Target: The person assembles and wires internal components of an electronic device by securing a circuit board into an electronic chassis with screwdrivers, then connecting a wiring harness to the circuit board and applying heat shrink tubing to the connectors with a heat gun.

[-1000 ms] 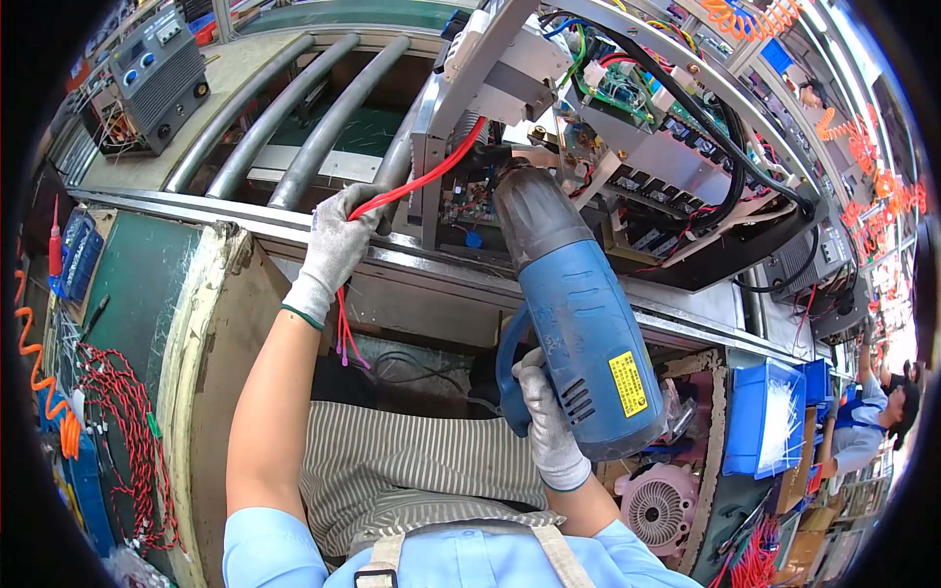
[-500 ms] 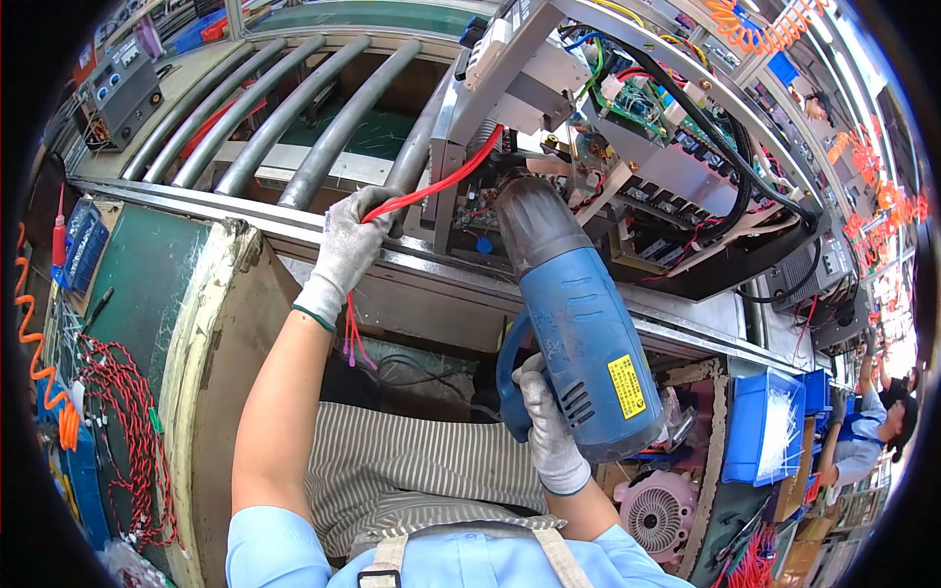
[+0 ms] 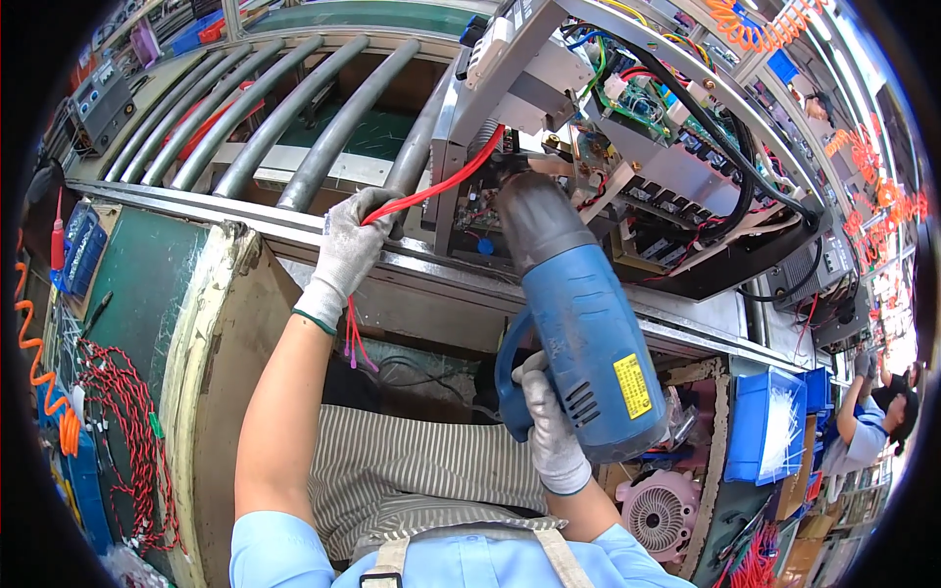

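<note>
A bundle of red wires (image 3: 443,186) runs out of an open metal machine chassis (image 3: 627,147) with circuit boards inside. My left hand (image 3: 349,240), in a white glove, is closed round the bundle. Thin loose ends hang below that fist. My right hand (image 3: 551,421), gloved too, grips the handle of a blue heat gun (image 3: 593,333). The gun's dark nozzle (image 3: 534,211) points up into the chassis, close to where the wires come out. Whether the nozzle tip touches anything there, I cannot tell.
Metal conveyor rollers (image 3: 284,127) lie at the far left. Twisted red and black wires (image 3: 127,441) lie on the green bench at left. A blue bin of white ties (image 3: 769,426) and a pink fan (image 3: 659,514) are at right. Another person (image 3: 867,426) works at far right.
The heat gun has shifted very slightly to the right at its body. My left hand holds the red wires in the same place. The person at far right has moved their arms.
</note>
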A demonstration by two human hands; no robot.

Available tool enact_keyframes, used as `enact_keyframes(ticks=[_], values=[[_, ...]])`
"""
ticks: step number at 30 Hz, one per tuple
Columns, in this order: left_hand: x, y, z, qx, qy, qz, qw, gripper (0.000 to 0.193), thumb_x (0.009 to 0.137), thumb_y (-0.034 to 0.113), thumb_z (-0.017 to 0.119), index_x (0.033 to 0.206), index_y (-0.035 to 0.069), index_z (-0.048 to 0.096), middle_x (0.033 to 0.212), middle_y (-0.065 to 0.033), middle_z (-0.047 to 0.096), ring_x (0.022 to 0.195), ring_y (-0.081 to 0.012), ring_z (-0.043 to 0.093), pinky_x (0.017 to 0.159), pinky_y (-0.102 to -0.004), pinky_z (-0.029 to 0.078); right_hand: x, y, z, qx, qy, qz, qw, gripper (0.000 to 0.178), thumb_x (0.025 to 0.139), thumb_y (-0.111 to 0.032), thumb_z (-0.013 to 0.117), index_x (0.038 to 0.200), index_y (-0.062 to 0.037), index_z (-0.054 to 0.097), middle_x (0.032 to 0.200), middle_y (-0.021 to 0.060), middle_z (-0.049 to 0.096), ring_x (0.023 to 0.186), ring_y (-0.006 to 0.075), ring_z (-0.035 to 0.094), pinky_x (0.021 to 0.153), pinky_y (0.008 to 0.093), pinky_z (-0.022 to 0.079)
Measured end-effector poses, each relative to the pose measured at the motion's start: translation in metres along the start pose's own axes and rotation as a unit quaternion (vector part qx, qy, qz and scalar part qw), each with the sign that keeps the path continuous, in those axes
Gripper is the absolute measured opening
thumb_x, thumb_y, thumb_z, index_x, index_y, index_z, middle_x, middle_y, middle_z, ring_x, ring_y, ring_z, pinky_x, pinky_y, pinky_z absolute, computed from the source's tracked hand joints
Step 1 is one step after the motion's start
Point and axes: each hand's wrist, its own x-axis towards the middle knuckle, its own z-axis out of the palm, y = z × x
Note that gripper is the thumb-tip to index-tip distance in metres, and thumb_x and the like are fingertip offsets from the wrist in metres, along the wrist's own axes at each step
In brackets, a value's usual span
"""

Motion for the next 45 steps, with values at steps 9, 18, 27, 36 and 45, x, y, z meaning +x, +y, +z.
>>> enact_keyframes(ticks=[9,18,27,36,45], values=[[-0.001,-0.001,-0.001,0.003,-0.007,0.014,1.0,0.014,0.093,0.004,0.061,0.104,-0.001,0.068,0.078,-0.0028,0.064,0.072,-0.0078,0.059,0.068,-0.0248,0.05,0.008,-0.004,-0.004,0.162,-0.006,-0.105,0.981,0.018,0.094,-0.02,0.068,0.099,-0.004,0.064,0.09,0.0032,0.065,0.082,0.0138,0.063,0.078,0.0284,0.051],[-0.001,0.005,-0.002,-0.007,-0.009,-0.01,1.0,0.014,0.092,0.003,0.06,0.104,0.0,0.068,0.077,-0.0027,0.064,0.071,-0.0079,0.061,0.068,-0.0249,0.051,0.004,0.009,-0.012,0.091,-0.021,-0.088,0.992,0.018,0.095,-0.021,0.066,0.101,-0.0037,0.064,0.09,0.0038,0.064,0.084,0.0145,0.063,0.079,0.0299,0.051],[0.0,-0.007,-0.002,-0.003,-0.002,-0.012,1.0,0.015,0.092,0.004,0.06,0.104,0.0,0.068,0.077,-0.0031,0.065,0.071,-0.0078,0.061,0.067,-0.0252,0.05,-0.014,0.005,0.003,0.085,-0.114,0.013,0.99,0.014,0.093,-0.017,0.063,0.091,-0.0025,0.06,0.084,0.0041,0.06,0.08,0.0138,0.056,0.077,0.028,0.046],[0.003,-0.005,-0.001,-0.023,-0.021,-0.025,0.999,0.016,0.091,0.003,0.06,0.105,0.0,0.068,0.077,-0.0028,0.063,0.069,-0.0087,0.059,0.065,-0.0258,0.049,0.003,-0.012,0.004,0.136,-0.056,-0.075,0.986,0.02,0.095,-0.02,0.061,0.086,-0.0025,0.06,0.084,0.0054,0.061,0.08,0.0148,0.058,0.079,0.0291,0.047],[0.001,-0.017,-0.011,0.002,0.01,0.013,1.0,0.015,0.092,0.008,0.061,0.101,-0.001,0.068,0.08,-0.002,0.063,0.073,-0.0075,0.057,0.065,-0.0247,0.046,-0.007,-0.013,0.02,-0.003,-0.098,-0.277,0.956,0.015,0.091,-0.018,0.067,0.1,-0.0069,0.062,0.093,0.0034,0.063,0.087,0.0158,0.061,0.081,0.0311,0.048]])
